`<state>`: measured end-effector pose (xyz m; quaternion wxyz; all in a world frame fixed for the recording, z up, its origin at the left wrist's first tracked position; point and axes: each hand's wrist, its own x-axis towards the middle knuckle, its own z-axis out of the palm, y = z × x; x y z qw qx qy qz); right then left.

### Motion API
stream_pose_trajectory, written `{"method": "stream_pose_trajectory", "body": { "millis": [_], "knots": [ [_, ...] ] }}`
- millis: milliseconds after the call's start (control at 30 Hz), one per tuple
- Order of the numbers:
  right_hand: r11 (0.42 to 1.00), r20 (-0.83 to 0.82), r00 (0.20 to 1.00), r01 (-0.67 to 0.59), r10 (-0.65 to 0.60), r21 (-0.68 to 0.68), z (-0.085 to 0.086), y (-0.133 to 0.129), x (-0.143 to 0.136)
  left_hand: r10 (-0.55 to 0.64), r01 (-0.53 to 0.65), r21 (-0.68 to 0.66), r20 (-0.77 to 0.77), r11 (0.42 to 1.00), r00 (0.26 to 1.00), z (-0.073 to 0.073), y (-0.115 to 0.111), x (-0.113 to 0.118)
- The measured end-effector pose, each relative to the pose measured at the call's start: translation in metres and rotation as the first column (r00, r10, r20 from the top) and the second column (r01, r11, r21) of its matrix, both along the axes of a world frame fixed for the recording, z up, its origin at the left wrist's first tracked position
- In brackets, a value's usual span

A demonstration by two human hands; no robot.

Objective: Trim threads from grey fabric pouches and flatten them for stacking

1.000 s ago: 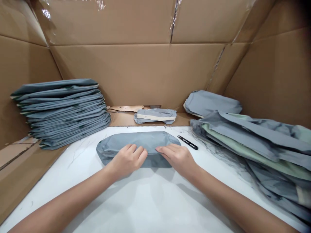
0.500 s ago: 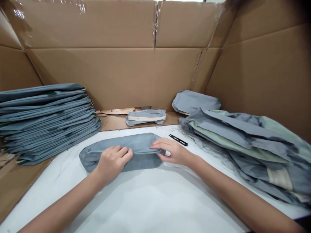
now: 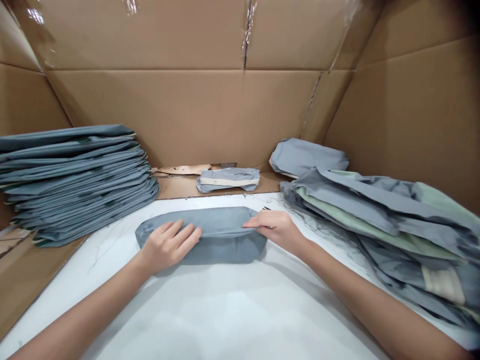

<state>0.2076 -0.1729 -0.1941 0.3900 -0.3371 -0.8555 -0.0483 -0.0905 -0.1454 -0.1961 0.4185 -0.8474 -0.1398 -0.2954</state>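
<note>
A blue-grey folded fabric piece point(image 3: 225, 249) lies lengthwise on the white marbled table point(image 3: 210, 310), with an upper fold along its top. My left hand point(image 3: 170, 244) is on its left part, fingers bent over the fold and gripping the cloth. At the right end, my right hand point(image 3: 275, 227) pinches the edge of the fold between thumb and fingers. Small black thread snips point(image 3: 266, 208) lie behind my right hand, mostly hidden by it.
A tall stack of folded blue-grey fabric point(image 3: 82, 185) stands at the left. Loose grey and green fabric point(image 3: 375, 210) is heaped at the right, beside a grey bundle point(image 3: 309, 156). A smaller bundle point(image 3: 228, 180) sits at the back, before cardboard walls point(image 3: 187, 115).
My right hand has closed its pinch on the fold and shifted slightly right, covering most of the snips. The fabric's left end has moved right and its front side shows more. The view has shifted slightly.
</note>
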Motion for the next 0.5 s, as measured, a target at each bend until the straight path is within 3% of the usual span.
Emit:
{"method": "stream_pose_trajectory", "body": {
  "millis": [100, 200, 300, 400, 433, 500],
  "knots": [
    [1.000, 0.028, 0.999, 0.022, -0.021, -0.022, 0.006, 0.001, 0.007, 0.049, -0.051, 0.059, 0.041, 0.997, 0.998, 0.003, 0.010, -0.011],
    [0.999, 0.096, 0.995, -0.040, 0.040, -0.003, 0.011, 0.002, 0.013, 0.043, -0.045, 0.108, 0.021, 0.993, 0.999, 0.007, 0.017, -0.015],
    [0.997, 0.156, 0.985, -0.072, 0.073, -0.012, 0.013, 0.004, 0.019, 0.025, -0.024, 0.074, -0.012, 0.997, 1.000, 0.010, 0.022, -0.018],
    [1.000, 0.124, 0.992, 0.009, -0.009, -0.004, 0.012, 0.006, 0.029, -0.007, 0.009, -0.127, 0.016, 0.992, 1.000, 0.008, 0.026, -0.026],
    [0.998, 0.097, 0.994, 0.054, -0.053, -0.009, 0.010, 0.007, 0.033, 0.003, 0.012, -0.243, 0.063, 0.970, 0.998, 0.006, 0.026, -0.029],
    [0.990, 0.041, 0.990, 0.138, -0.136, -0.043, 0.006, 0.009, 0.041, 0.052, 0.036, -0.485, 0.167, 0.874, 0.985, 0.000, 0.028, -0.037]
  ]
}}
